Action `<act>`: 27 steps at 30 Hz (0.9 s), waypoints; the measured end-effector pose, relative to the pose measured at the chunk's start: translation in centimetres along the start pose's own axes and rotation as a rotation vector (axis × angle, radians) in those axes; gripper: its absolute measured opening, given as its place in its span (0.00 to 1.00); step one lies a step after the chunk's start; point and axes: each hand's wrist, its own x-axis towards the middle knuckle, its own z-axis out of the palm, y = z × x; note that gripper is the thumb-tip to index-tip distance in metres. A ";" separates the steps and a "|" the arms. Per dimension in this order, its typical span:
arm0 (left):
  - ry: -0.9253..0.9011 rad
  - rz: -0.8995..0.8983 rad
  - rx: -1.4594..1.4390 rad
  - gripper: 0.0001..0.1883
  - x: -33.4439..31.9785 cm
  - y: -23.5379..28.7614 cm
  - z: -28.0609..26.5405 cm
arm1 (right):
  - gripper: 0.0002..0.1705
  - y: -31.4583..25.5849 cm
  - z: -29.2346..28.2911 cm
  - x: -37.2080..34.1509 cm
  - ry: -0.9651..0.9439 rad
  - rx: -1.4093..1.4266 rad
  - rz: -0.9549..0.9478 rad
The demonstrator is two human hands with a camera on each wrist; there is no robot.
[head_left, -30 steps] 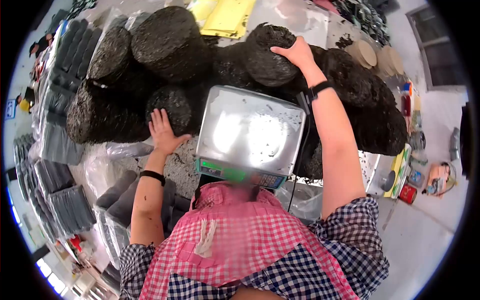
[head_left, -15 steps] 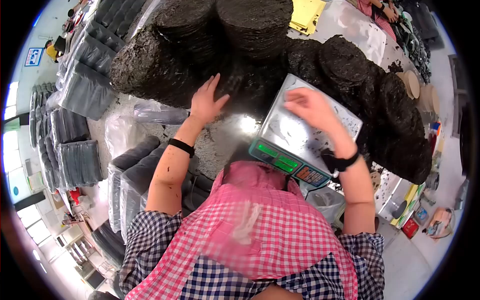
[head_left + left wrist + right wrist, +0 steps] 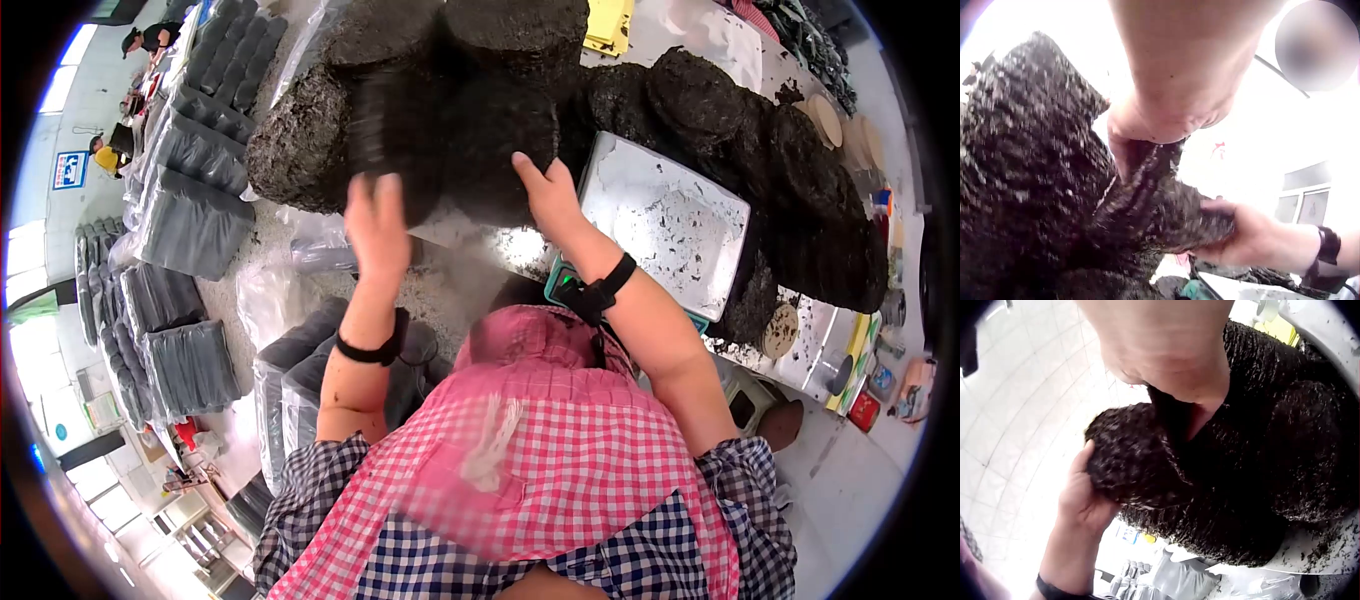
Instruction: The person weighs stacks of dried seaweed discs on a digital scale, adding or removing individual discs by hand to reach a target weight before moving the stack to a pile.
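A thick stack of dark, flaky seaweed sheets (image 3: 500, 140) is held between both hands in front of larger stacks. My left hand (image 3: 378, 230) grips its left side, blurred in the head view, with the fingers pointing away from the body. My right hand (image 3: 555, 205) holds the right side, thumb and finger at its edge. In the left wrist view the held seaweed stack (image 3: 1160, 215) bends between the two hands. The right wrist view shows the left hand (image 3: 1088, 500) wrapped round one end. Right of the hands, a scale (image 3: 665, 225) has scattered flakes on its metal plate.
Tall seaweed stacks (image 3: 290, 145) stand at the left and back, with more (image 3: 700, 95) behind the scale. Yellow paper (image 3: 607, 25) lies at the back. Wrapped grey bundles (image 3: 195, 220) and clear plastic bags (image 3: 270, 300) are at the left; round tan discs (image 3: 825, 122) stand far right.
My right hand has left the round stack behind the scale, crossed over the scale plate and moved left. Both hands now grip one seaweed stack, and the head view has shifted.
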 end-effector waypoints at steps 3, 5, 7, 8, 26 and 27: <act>0.253 0.163 0.354 0.22 0.0 -3.8 -4.6 | 0.39 3.3 -4.7 3.2 0.112 -0.345 0.280; 0.266 0.101 0.033 0.23 0.4 -2.3 -5.3 | 0.42 3.5 -5.9 3.2 0.149 -0.499 0.223; 0.137 -0.447 -1.130 0.23 0.6 2.2 -3.5 | 0.49 2.4 -7.2 2.8 0.120 -0.423 0.248; 0.118 -0.419 -1.063 0.23 -0.3 2.5 -2.5 | 0.47 1.8 -7.6 2.0 0.127 -0.585 0.157; -0.626 0.601 0.115 0.31 -6.5 -0.9 17.1 | 0.67 -4.3 -42.8 -29.6 0.705 -1.823 0.114; -0.549 0.626 0.271 0.31 -4.5 -4.4 17.4 | 0.69 -5.3 -42.2 -29.0 0.671 -1.819 0.233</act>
